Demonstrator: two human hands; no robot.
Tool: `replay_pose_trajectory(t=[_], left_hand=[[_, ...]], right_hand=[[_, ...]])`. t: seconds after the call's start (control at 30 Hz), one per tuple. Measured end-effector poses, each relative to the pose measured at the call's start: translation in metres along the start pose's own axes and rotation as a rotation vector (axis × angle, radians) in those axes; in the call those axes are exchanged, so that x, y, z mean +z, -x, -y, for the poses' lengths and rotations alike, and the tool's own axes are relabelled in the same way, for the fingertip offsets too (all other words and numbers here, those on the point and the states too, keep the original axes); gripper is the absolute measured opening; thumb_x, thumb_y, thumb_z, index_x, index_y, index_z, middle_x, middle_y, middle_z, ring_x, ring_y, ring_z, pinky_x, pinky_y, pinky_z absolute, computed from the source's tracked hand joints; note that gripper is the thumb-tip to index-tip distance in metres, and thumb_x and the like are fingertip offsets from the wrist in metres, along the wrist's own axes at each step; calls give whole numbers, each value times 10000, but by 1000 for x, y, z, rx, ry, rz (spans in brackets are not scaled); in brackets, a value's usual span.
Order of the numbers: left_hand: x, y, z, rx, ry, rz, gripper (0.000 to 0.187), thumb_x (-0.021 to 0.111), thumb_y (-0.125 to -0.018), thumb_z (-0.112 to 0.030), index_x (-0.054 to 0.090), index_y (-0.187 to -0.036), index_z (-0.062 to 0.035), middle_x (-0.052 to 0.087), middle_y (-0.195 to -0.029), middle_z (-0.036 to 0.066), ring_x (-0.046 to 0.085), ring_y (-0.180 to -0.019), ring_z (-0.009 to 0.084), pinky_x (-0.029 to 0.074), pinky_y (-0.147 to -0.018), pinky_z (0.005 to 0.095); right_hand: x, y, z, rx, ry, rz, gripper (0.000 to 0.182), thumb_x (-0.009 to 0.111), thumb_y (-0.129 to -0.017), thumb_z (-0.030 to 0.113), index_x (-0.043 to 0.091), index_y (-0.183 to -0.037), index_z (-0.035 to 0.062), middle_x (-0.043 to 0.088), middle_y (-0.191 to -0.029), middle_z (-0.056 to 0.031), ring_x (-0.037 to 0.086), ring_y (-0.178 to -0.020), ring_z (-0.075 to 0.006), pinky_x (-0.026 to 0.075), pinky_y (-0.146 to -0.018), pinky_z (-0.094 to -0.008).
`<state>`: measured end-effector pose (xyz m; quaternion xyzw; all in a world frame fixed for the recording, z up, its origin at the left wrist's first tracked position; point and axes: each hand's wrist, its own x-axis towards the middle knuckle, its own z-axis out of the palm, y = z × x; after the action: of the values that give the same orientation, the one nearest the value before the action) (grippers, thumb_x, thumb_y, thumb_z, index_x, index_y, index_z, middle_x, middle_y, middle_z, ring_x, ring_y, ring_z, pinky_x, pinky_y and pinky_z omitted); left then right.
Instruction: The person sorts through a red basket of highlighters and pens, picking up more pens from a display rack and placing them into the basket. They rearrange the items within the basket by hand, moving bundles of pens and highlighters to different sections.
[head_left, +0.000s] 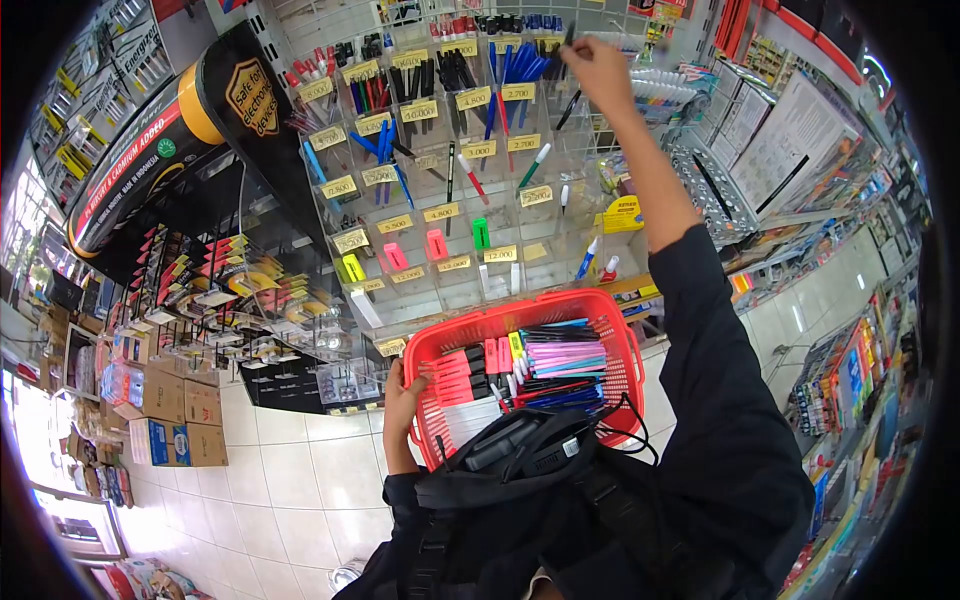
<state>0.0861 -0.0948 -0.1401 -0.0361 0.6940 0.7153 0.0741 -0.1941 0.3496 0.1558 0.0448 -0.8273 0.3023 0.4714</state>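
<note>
My left hand (401,412) is wrapped round the left rim of a red plastic basket (636,375), which rests against the front of me. Inside it lie pink highlighters (456,388), a bundle of lilac pens (566,356), dark blue pens (562,396) and white sticks. Stretched up to the top right of a clear pen rack (440,275), my right hand (598,72) pinches a dark pen (570,33), which stands upright above the fingertips. Just left of that hand, a cluster of blue pens (525,64) fills one slot.
Green (481,233) and yellow (353,267) highlighters stand in the rack's lower slots, behind price labels. A large battery-shaped display (150,150) juts out on the left. Cardboard boxes (183,398) sit on the tiled floor. Stationery shelves (850,375) line the right side.
</note>
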Motion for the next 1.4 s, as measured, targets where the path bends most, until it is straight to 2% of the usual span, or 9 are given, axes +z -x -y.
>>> replay_pose_trajectory(t=[0.17, 0.4, 0.53, 0.73, 0.83, 0.93, 1.07, 1.27, 1.4], left_hand=[[4, 2, -9, -2, 15, 3, 250, 644, -863, -33, 546, -1091, -10, 661, -987, 94, 640, -869, 155, 515, -813, 288], [4, 2, -5, -17, 62, 3, 274, 615, -856, 5, 549, -1121, -7, 644, -1036, 86, 619, -959, 160, 490, -885, 296], [5, 2, -8, -49, 7, -13, 343, 640, -868, -27, 556, -1199, -6, 649, -1094, 85, 618, -975, 169, 479, -912, 299], [4, 1, -7, -6, -10, 21, 344, 621, -878, -23, 553, -1214, 4, 662, -1133, 101, 627, -1035, 173, 476, -933, 301], [5, 2, -7, -27, 42, 19, 325, 624, -870, -16, 555, -1188, 0, 662, -1108, 100, 625, -1007, 167, 477, -922, 299], [0, -1, 0, -9, -36, -1, 300, 626, -863, -12, 557, -1155, -6, 659, -1079, 92, 621, -974, 163, 478, -904, 299], [2, -1, -3, -17, 43, 29, 278, 624, -862, -13, 551, -1130, -14, 656, -1056, 83, 616, -954, 160, 479, -889, 296], [2, 1, -2, -50, 32, 9, 266, 623, -862, -9, 551, -1118, -18, 656, -1041, 81, 617, -950, 157, 479, -881, 292], [1, -1, -2, -35, -8, -9, 265, 624, -860, -1, 549, -1113, -11, 653, -1026, 82, 614, -928, 154, 482, -870, 294]], right_hand=[[-67, 57, 62, -47, -396, -229, 325, 696, -928, 302, 676, -1036, -4, 728, -881, -102, 631, -722, -124, 490, -619, -270], [-123, 188, 113, 730, -1344, 310, 216, 658, -951, 136, 640, -1123, 7, 721, -998, -114, 673, -802, -132, 523, -668, -258], [-122, 220, 100, 771, -1248, 448, 231, 653, -967, 166, 641, -1141, 16, 723, -969, -84, 693, -820, -141, 539, -676, -262], [-88, 308, 52, 235, -242, 1258, 220, 714, -893, 258, 727, -1003, 68, 727, -898, -96, 696, -837, -210, 539, -733, -371], [-72, 355, 28, -33, 194, 1307, 230, 704, -868, 281, 732, -1001, 96, 717, -916, -123, 698, -857, -269, 535, -747, -422], [-68, 316, 42, 116, -80, 1168, 240, 685, -875, 303, 731, -969, 87, 719, -929, -120, 693, -882, -305, 532, -744, -444], [-49, 218, 54, 160, -238, 645, 200, 694, -915, 242, 743, -988, 63, 697, -809, -57, 583, -673, -115, 459, -611, -307], [25, 69, -6, 9, -217, -167, 228, 701, -921, 293, 728, -999, 80, 706, -788, -49, 633, -679, -106, 479, -609, -271], [47, 10, -39, 106, -48, -54, 249, 655, -881, 143, 673, -1049, -40, 710, -939, -205, 694, -918, -358, 529, -768, -438]])
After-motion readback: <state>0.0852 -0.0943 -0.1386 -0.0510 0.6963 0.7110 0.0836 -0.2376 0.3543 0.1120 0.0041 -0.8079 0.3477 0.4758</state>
